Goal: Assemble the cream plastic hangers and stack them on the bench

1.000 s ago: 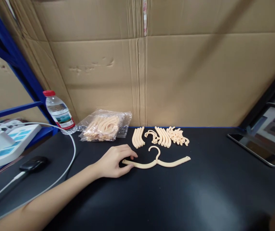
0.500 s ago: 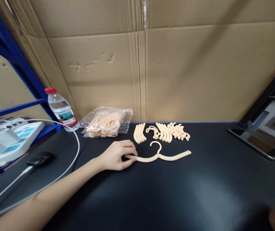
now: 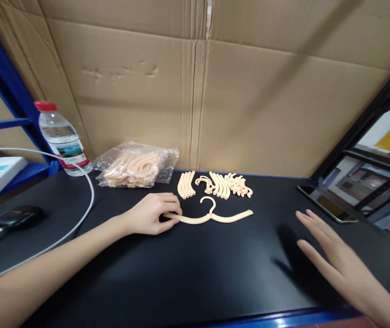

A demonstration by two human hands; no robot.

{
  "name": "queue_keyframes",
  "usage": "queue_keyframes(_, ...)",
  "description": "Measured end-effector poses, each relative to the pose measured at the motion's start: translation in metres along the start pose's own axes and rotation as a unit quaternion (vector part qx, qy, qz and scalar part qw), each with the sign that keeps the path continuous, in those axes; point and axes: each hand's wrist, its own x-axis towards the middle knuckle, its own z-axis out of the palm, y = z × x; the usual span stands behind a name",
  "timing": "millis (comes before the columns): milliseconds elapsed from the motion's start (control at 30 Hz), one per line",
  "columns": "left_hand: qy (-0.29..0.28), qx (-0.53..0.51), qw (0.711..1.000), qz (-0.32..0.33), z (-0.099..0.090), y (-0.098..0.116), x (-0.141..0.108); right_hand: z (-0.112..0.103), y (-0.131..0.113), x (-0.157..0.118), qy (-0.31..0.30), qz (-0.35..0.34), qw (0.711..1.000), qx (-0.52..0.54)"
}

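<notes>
The left hand (image 3: 156, 213) pinches a beige clothes hanger (image 3: 231, 218) by one end; the right hand (image 3: 338, 259) hovers, spread wide, above the tabletop (image 3: 188, 269).

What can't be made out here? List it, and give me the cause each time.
All in the head view:
Left tip of the hanger: covered by the left hand.
How many pieces the plastic bag holds: they overlap under creased, shiny film.
Rest of the white block with blue patches: cut off by the left edge.
Fine print on the bottle label: too small.
</notes>
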Motion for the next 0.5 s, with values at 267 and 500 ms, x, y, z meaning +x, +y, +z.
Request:
queue_keyframes(267, -0.018, 0.006, 1.000, -0.008, 0.000, 0.000, 0.002, 0.025, -0.069, -0.002, -0.148, -0.109, 0.983, -0.012)
queue_keyframes(500, -0.015, 0.008, 1.000, -0.012, 0.001, 0.001, 0.003, 0.017, -0.173, 0.022, -0.221, -0.248, 0.936, 0.114)
